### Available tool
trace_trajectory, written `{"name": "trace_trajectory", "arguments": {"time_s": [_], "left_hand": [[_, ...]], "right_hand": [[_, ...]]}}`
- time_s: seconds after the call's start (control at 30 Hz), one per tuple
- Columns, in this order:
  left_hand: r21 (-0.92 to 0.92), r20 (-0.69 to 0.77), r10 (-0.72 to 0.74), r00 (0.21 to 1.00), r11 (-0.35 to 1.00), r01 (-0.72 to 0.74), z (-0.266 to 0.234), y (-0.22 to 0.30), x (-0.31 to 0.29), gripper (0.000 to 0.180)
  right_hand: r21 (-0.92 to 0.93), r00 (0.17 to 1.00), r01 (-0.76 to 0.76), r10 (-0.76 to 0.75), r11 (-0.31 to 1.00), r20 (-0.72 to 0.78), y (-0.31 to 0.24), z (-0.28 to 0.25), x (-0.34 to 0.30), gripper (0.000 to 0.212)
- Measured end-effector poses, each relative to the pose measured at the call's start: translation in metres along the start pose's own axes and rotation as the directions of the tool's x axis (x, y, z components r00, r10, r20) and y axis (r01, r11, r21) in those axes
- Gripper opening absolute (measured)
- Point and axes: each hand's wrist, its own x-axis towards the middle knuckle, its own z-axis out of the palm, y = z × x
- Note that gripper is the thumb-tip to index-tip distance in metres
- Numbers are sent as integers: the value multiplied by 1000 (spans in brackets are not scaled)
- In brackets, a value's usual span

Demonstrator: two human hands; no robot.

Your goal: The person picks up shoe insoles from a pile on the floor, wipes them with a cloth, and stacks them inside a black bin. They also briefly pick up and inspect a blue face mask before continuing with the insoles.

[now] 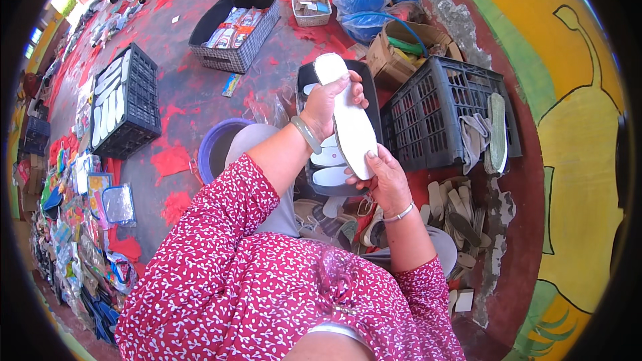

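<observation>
A white shoe insole with a thin dark edge is held up in front of me, slanting from upper left to lower right. Around its upper part, near the narrower end, my left hand is closed. Lower down, my right hand pinches the other end between thumb and fingers. Below the held piece stands a dark bin with more white insoles lying in it; the held insole and my hands hide part of them.
A black crate with cloth over its side stands right, beside a cardboard box. Left are a crate of white insoles, a checked basket and a purple tub. Shoes and soles lie by my legs.
</observation>
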Motion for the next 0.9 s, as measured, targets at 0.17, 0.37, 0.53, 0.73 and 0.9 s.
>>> {"name": "trace_trajectory", "arguments": {"time_s": [0.17, 0.37, 0.53, 0.73, 0.9], "left_hand": [[63, 38, -47, 998, 997, 44, 5, 4, -3, 21], [-30, -48, 69, 996, 997, -70, -3, 14, 4, 27], [-40, -91, 132, 987, 990, -136, 2, 12, 4, 26], [-1, -107, 194, 975, 981, -195, -1, 13, 5, 33], [89, 115, -48, 992, 995, 38, 2, -8, -3, 49]], "right_hand": [[-9, 1000, 15, -15, 1000, 5, 2, -5, 2, 29], [-38, 999, -17, 16, 999, -28, -6, -19, 1, 26], [-92, 990, 56, -67, 994, -123, -12, -23, -1, 26], [-54, 978, 166, -171, 985, -121, -31, -24, -10, 32], [55, 977, 161, -151, 985, -153, -22, -26, -2, 33]]}}
